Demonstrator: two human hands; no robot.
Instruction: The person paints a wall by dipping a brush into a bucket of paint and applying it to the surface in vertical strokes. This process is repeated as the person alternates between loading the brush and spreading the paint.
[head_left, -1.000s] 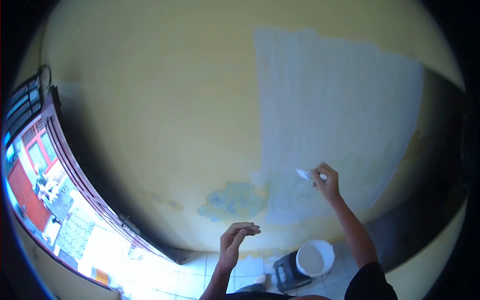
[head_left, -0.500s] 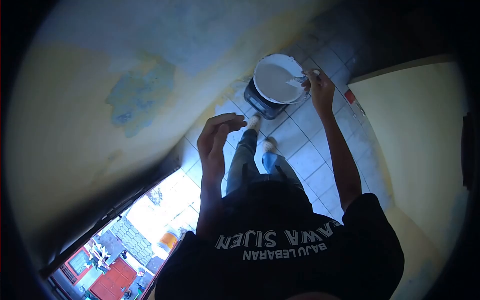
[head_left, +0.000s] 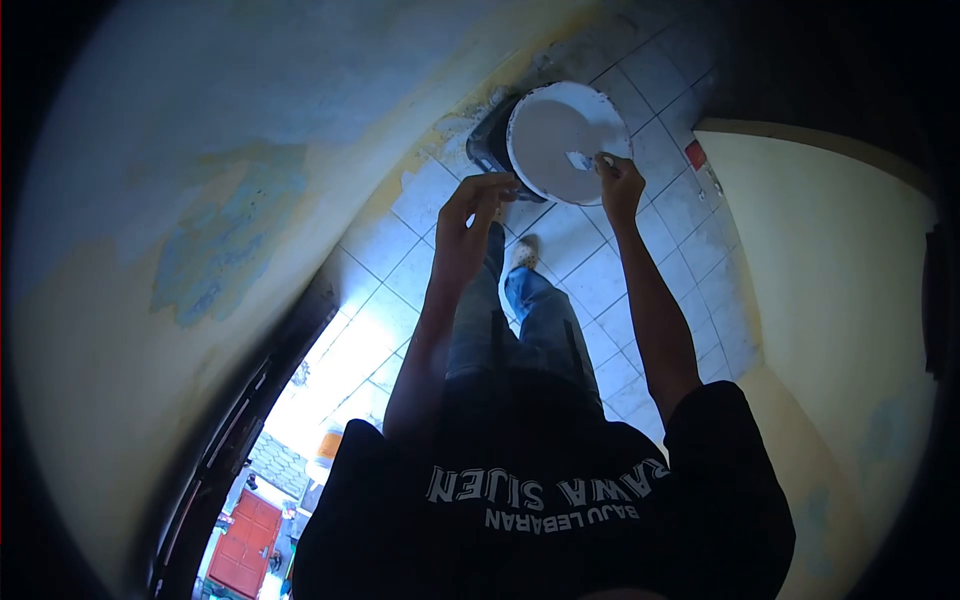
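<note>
My right hand (head_left: 620, 190) pinches a small scraper with a pale blade (head_left: 580, 160), held over the right side of a white bucket (head_left: 518, 165). Inside it is a smooth whitish mixture (head_left: 555, 140), and smears mark the rim. My left hand (head_left: 475, 220) is at the near left of the bucket, thumb and fingers curled together at its rim. The bucket partly covers a dark stand (head_left: 490, 145) beneath it. Shadow hides the exact contact of the left fingertips.
A wall with a patchy blue stain (head_left: 225, 230) rises on the left. On the right stands a pale panel (head_left: 820, 240), with a small red object (head_left: 695, 154) at its foot. My feet are on the tiled floor (head_left: 600, 280). A bright doorway opens at lower left, showing a red door (head_left: 245, 545).
My left hand has moved up and right to the bucket's rim, its fingers closing. The right hand with the scraper has shifted slightly left and down. The view has turned a little.
</note>
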